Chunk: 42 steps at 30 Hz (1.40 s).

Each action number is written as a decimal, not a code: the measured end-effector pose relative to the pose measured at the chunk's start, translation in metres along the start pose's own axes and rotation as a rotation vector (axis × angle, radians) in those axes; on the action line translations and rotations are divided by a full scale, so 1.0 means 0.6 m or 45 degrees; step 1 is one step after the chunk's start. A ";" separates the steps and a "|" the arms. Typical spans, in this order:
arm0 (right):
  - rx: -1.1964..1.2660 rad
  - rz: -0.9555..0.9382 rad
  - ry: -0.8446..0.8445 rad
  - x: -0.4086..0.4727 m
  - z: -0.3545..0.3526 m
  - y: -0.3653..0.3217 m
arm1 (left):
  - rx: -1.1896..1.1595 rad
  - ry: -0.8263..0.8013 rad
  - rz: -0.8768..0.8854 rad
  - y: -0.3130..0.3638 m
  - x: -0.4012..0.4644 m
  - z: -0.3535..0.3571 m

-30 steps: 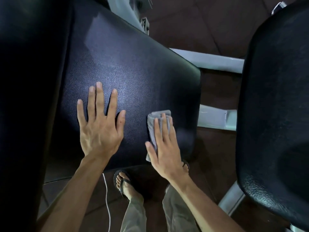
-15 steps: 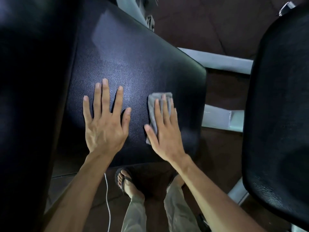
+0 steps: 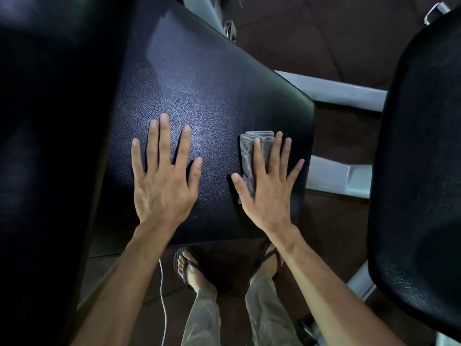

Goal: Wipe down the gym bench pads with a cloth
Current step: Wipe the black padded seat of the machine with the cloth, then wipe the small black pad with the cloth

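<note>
A black, grained vinyl bench pad lies under both hands. The left hand rests flat on it, fingers spread, holding nothing. Just beside it, the right hand presses a folded grey cloth against the pad with straight fingers, near the pad's right edge.

Black pebble-grained vinyl bench pad: bluish-white sheen across middle, darker toward edges. Folded grey woven cloth: mid grey, fine mottled weave, paler fold lines along top edge. Second black textured vinyl pad at right: matte black, faint grey glints low down. Pale grey painted metal frame bars: flat light grey. Dark reddish-brown tiled floor: thin darker joint lines. Thin white cable: plain white. Beige-olive trouser legs: plain, unpatterned. Black flip-flop sandals: black straps.
</note>
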State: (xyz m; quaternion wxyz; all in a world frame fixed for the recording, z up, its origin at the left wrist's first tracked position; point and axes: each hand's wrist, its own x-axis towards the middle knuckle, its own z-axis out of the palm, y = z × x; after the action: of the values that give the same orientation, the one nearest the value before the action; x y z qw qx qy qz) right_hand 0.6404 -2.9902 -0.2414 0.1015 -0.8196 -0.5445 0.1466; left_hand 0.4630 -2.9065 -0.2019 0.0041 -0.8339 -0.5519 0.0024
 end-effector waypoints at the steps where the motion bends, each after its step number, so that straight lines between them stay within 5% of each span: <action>1: 0.023 0.033 0.013 -0.003 -0.002 -0.007 | 0.000 -0.005 -0.001 0.000 0.000 0.000; 18: 0.358 0.032 0.197 0.012 0.041 -0.018 | 0.008 -0.027 0.005 -0.001 -0.003 0.001; 26: 0.692 0.049 0.082 0.002 -0.005 0.002 | 0.005 -0.099 0.000 0.005 -0.004 -0.017; 36: 0.882 0.316 -0.368 -0.222 -0.177 -0.005 | -0.341 -0.622 -0.025 0.129 -0.212 -0.144; 42: 0.739 0.498 -0.427 -0.386 -0.266 -0.002 | -0.337 -0.923 0.252 0.168 -0.339 -0.215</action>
State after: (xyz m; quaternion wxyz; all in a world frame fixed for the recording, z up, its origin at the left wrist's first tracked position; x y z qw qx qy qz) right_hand 0.6110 -3.2042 -0.0617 0.2087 -0.8097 -0.3230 0.4433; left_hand 0.4773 -3.1335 -0.0740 -0.2989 -0.8214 -0.4302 0.2258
